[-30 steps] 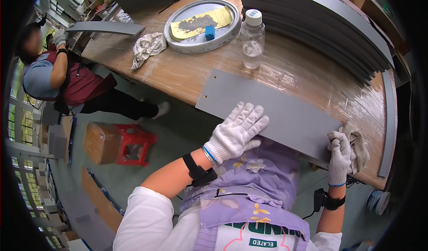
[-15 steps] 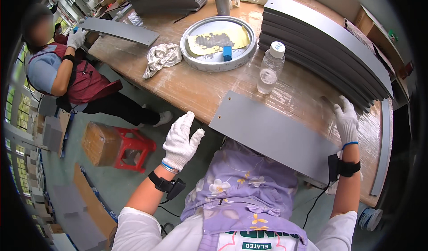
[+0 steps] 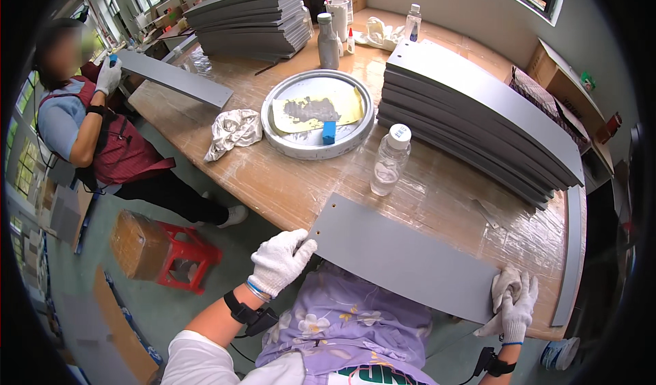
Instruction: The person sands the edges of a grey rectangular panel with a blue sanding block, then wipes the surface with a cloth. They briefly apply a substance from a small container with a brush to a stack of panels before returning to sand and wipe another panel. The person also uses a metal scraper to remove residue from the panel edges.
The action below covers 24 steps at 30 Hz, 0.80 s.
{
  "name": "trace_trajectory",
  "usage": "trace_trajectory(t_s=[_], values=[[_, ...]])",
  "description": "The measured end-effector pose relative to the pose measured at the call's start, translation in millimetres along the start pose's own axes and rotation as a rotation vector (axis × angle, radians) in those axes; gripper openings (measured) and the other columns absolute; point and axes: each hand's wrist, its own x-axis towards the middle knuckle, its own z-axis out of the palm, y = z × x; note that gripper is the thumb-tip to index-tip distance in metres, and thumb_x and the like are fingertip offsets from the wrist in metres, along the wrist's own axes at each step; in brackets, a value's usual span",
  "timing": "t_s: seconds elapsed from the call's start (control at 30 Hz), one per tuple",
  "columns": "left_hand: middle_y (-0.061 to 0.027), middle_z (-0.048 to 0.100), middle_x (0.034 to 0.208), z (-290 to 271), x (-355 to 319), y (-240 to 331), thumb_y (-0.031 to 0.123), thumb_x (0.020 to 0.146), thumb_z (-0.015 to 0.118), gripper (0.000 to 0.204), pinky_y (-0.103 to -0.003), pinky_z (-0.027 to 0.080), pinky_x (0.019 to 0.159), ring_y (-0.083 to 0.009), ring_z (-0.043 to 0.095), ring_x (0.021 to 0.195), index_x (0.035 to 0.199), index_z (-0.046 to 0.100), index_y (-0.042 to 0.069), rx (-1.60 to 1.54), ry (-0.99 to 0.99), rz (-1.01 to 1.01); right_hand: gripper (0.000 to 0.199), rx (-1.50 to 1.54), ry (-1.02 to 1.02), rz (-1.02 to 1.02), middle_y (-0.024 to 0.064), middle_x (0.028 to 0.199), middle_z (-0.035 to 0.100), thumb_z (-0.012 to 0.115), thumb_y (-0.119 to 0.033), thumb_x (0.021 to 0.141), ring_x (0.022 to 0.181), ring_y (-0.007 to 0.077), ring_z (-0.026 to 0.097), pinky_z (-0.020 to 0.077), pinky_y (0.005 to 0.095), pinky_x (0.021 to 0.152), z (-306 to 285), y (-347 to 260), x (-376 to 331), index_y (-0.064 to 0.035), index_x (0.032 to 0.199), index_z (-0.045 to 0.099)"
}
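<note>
We grip the grey panel [image 3: 403, 258]: left hand [image 3: 279, 262] clasping its nine-o'clock corner, right hand [image 3: 516, 306] clutching a rag [image 3: 504, 286] at four o'clock.

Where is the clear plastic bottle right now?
In the head view the bottle stands upright on the wooden table, just beyond the grey panel, between the round tray and the panel stack.
</note>
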Motion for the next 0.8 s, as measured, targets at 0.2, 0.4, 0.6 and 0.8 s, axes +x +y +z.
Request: trace_trajectory(t_s=[0.2, 0.4, 0.6, 0.8], values=[[-0.0205, 0.056, 0.125, 2.8, 63.8, 33.1, 0.036, 0.079, 0.079, 0.081, -0.039, 0.044, 0.100, -0.0304, 0.056, 0.117, 0.139, 0.041, -0.002, -0.007, 0.222, 0.367, 0.021, 0.369, 0.317, -0.157, 0.0124, 0.109, 0.059, 0.059, 0.003, 0.086, 0.097, 0.0246, 0.060, 0.0493, 0.0338, 0.087, 21.3, 20.9, -2.5, -0.0016, 0.106, 0.057], [-0.0232, 0.031, 0.151, 44.5, 126.7, 92.6, 0.045, 0.072, 0.083, 0.113, -0.039, 0.030, 0.114, -0.0322, 0.032, 0.141, 0.151, 0.017, -0.001, -0.313, -0.076, 0.366, 0.021, 1.224, -0.288, 0.571, 0.0126, 0.098, 0.065, 0.053, -0.011, 0.092, 0.087, 0.0256, 0.063, 0.0524, 0.0371, 0.077, -118.0, -1.8, -48.3, -0.0031, 0.111, 0.059], [-0.0154, 0.042, 0.144, 67.1, 155.8, 94.6, 0.030, 0.072, 0.085, 0.099, -0.038, 0.033, 0.112, -0.0271, 0.042, 0.134, 0.148, 0.027, 0.003, -0.642, -0.256, 0.358, 0.027, 0.534, -0.145, -0.097, 0.0126, 0.093, 0.067, 0.052, 0.001, 0.084, 0.088, 0.0247, 0.065, 0.0512, 0.0336, 0.075, -126.4, 18.2, -61.4, 0.0001, 0.108, 0.063], [-0.0016, 0.053, 0.106, 16.1, 110.9, 73.4, 0.025, 0.071, 0.087, 0.080, -0.032, 0.047, 0.092, -0.0133, 0.052, 0.102, 0.134, 0.041, 0.007, -0.578, 0.027, 0.342, 0.052, -0.038, 0.025, -0.464, 0.0134, 0.111, 0.060, 0.070, -0.002, 0.067, 0.102, 0.0340, 0.057, 0.0477, 0.0438, 0.086, -76.4, -122.2, -14.9, -0.0055, 0.119, 0.061]])
